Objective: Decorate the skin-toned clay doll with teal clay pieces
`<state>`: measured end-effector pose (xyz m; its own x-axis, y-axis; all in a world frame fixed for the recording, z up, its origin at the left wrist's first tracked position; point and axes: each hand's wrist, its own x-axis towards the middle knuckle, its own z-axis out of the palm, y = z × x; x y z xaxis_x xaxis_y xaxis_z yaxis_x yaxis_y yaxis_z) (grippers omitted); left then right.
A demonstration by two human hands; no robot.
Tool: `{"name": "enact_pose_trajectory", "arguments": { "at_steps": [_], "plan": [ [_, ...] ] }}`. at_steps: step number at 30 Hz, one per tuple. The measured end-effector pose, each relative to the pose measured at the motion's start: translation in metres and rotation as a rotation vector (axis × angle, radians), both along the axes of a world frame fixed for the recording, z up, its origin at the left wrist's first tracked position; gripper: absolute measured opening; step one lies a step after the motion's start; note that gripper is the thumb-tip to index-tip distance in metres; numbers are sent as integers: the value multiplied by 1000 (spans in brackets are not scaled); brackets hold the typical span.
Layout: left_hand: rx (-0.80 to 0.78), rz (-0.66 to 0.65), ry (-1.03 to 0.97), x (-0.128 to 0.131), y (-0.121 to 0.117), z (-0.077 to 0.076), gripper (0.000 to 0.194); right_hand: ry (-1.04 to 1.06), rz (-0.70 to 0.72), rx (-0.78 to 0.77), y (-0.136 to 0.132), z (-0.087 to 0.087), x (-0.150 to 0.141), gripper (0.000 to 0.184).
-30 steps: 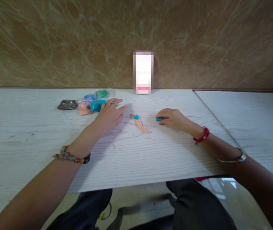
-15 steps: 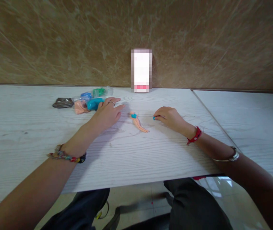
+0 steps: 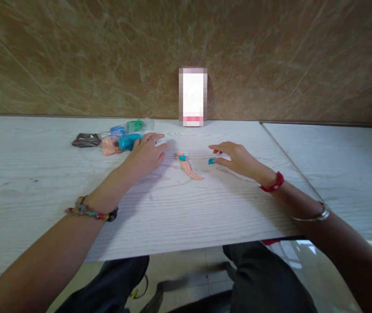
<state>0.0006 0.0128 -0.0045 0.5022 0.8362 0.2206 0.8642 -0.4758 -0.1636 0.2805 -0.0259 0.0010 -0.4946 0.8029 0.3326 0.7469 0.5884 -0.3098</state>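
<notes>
My right hand (image 3: pixel 233 156) is open over the table, thumb and fingers apart. A small flat piece of blue clay (image 3: pixel 211 161) lies at the tip of its thumb. Left of that rests a little peach clay figure (image 3: pixel 190 171) with a blue patch (image 3: pixel 182 158) near its top; it is slim and slightly curved. My left hand (image 3: pixel 150 150) lies with fingers spread beside the figure, close against a larger blue lump of clay (image 3: pixel 129 141). Whether its fingers touch that lump I cannot tell.
Packets of dark clay (image 3: pixel 86 140), peach clay (image 3: pixel 110 146), blue clay (image 3: pixel 117 130) and green clay (image 3: pixel 135 126) sit at the back left. A phone-like, blurred-out object (image 3: pixel 193 96) leans on the marbled wall (image 3: pixel 270 61). A seam crosses the white table (image 3: pixel 160 217) at right.
My right hand has opened: its fingers have lifted off the small blue clay piece, which shows flatter and wider now. My left hand and the peach figure stay put.
</notes>
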Motion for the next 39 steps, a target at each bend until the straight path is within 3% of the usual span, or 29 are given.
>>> {"name": "enact_pose_trajectory", "arguments": {
  "at_steps": [4, 11, 16, 23, 28, 30, 34, 39],
  "plan": [
    [-3, 0, -5, 1, 0, 0, 38, -110, 89, -4, 5, -5, -8, 16],
    [-8, 2, -1, 0, 0, 0, 39, -16, 111, 3, 1, 0, -11, 16],
    [-10, 1, 0, 0, 0, 0, 38, -125, 217, 27, 0, -2, -8, 19],
    [-15, 0, 14, 0, -1, 1, 38, -296, 82, 24, -2, -1, -21, 22],
    [-2, -6, 31, 0, -1, 1, 38, -142, 29, 32, -4, -3, -12, 30],
    [-3, -7, 36, 0, -1, 2, 38, -126, 4, 26, -4, -4, -9, 26],
    [-7, -2, 25, 0, -1, 2, 37, -211, 43, -7, -1, -5, -9, 19],
    [-25, -7, 35, -1, 1, 0, 38, -146, 130, 86, -2, -6, -13, 19]
  ]
}}
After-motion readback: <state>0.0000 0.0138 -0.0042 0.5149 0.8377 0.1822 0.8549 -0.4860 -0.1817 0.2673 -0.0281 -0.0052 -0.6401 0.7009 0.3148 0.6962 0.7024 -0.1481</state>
